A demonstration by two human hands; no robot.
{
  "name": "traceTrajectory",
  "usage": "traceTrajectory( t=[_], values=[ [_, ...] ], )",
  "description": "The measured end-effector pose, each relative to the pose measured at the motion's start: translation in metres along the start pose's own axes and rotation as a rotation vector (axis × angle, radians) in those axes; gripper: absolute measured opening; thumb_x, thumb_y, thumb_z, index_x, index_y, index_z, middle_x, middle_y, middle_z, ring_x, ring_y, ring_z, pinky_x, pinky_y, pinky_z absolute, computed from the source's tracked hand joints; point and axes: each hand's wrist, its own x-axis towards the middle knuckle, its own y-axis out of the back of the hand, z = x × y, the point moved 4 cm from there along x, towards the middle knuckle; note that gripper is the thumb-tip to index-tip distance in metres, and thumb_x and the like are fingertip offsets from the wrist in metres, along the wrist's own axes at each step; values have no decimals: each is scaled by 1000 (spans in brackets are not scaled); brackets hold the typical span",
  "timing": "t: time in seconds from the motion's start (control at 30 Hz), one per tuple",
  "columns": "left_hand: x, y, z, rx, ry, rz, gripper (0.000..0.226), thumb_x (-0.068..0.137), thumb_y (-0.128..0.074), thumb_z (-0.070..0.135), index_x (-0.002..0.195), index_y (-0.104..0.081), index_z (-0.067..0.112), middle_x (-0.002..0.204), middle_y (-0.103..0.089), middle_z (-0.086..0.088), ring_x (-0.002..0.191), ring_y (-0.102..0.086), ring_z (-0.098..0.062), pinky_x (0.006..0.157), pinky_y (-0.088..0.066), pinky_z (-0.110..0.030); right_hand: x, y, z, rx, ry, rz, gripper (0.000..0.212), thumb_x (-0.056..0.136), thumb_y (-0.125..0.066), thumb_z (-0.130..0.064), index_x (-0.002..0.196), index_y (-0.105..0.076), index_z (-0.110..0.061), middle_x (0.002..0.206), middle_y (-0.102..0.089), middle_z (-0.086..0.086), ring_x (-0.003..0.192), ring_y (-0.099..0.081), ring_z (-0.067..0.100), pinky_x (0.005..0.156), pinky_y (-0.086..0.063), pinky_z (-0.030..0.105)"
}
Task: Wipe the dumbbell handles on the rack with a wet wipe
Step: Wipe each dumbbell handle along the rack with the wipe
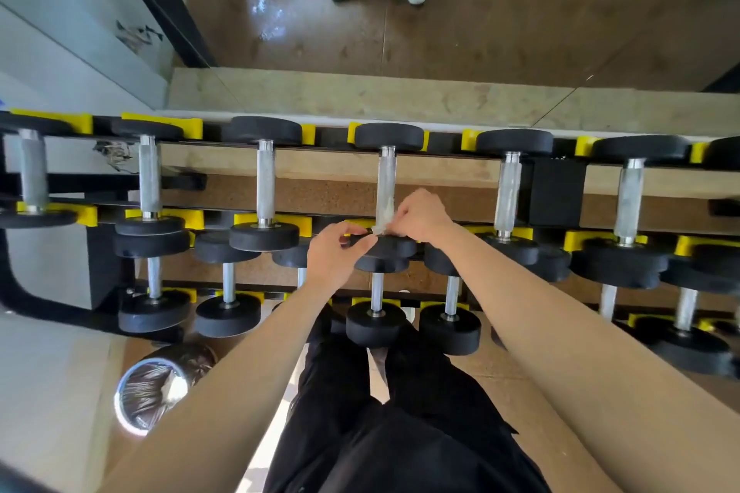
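A black rack with yellow cradles (468,138) carries several black dumbbells with steel handles on its top row. The middle dumbbell's handle (386,176) runs away from me. A crumpled white wet wipe (385,214) lies against the near end of that handle. My right hand (420,214) pinches the wipe there, fingers curled. My left hand (334,258) hovers just left of it, over the near black weight (394,246), with its fingertips pinching the wipe's lower edge.
Lower rows of smaller dumbbells (376,316) stand under my arms. A round bin with a plastic liner (160,386) sits on the floor at lower left. A mirror (440,20) behind the rack reflects the floor and a pair of white shoes.
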Motion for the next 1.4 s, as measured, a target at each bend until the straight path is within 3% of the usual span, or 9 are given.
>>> traceTrajectory(
  t=[0.13,0.27,0.47,0.57,0.7,0.93,1.07,1.2,1.4],
  values=[
    [-4,1,2,-25,31,4,23,89,-73,39,107,-72,24,108,-69,9,97,-64,-6,84,-49,-20,-3,18,50,-95,-141,-29,23,77,-82,-25,87,-75,-6,80,-68,5,78,-68,22,66,-52,26],
    [-3,1,2,-35,47,-6,21,89,-73,40,106,-71,27,105,-67,14,92,-62,0,73,-42,-6,-9,26,71,51,-158,79,21,85,-76,-30,81,-74,-9,84,-71,6,84,-68,23,74,-53,31],
    [1,0,1,23,22,-59,22,89,-71,44,105,-70,28,108,-68,10,97,-62,-5,74,-44,-12,-26,19,40,357,-71,228,9,83,-75,-10,85,-66,-12,87,-64,1,81,-63,16,75,-58,34],
    [-1,1,2,94,-16,-5,25,87,-67,52,105,-67,35,111,-66,11,110,-59,-14,84,-52,-28,-41,9,45,463,-90,229,25,77,-77,-5,89,-64,-23,93,-59,-5,95,-63,20,82,-61,43],
    [-16,4,28,138,-138,82,21,90,-70,32,111,-69,30,116,-66,12,119,-48,-16,84,-39,-24,-74,8,65,663,-185,195,37,83,-70,0,115,-65,-19,107,-61,4,98,-64,24,76,-63,36],
    [-32,-43,89,-9,-315,-207,16,93,-68,28,108,-69,27,110,-66,11,107,-59,-11,92,-47,-27,-138,51,111,668,-301,399,13,90,-72,-14,83,-70,-26,90,-69,-3,82,-65,15,72,-57,32],
    [-31,-88,109,72,-287,-319,25,96,-63,38,118,-65,27,122,-65,8,113,-59,-13,93,-46,-28,-141,84,151,608,-347,492,8,90,-72,-19,88,-69,-27,90,-66,-6,89,-60,15,79,-50,29],
    [-32,-131,120,118,-215,-338,35,95,-61,46,125,-62,27,128,-63,8,117,-59,-14,94,-46,-30,-111,110,184,693,-390,531,8,88,-74,-19,84,-70,-25,91,-66,-2,88,-62,19,60,-51,24],
    [-41,-161,130,107,-44,-139,32,89,-68,49,111,-61,26,113,-61,7,97,-58,-9,84,-47,-27,-39,113,197,1097,-353,374,9,90,-69,-6,98,-70,-10,116,-67,15,108,-65,29,73,-57,30]
  ],
)
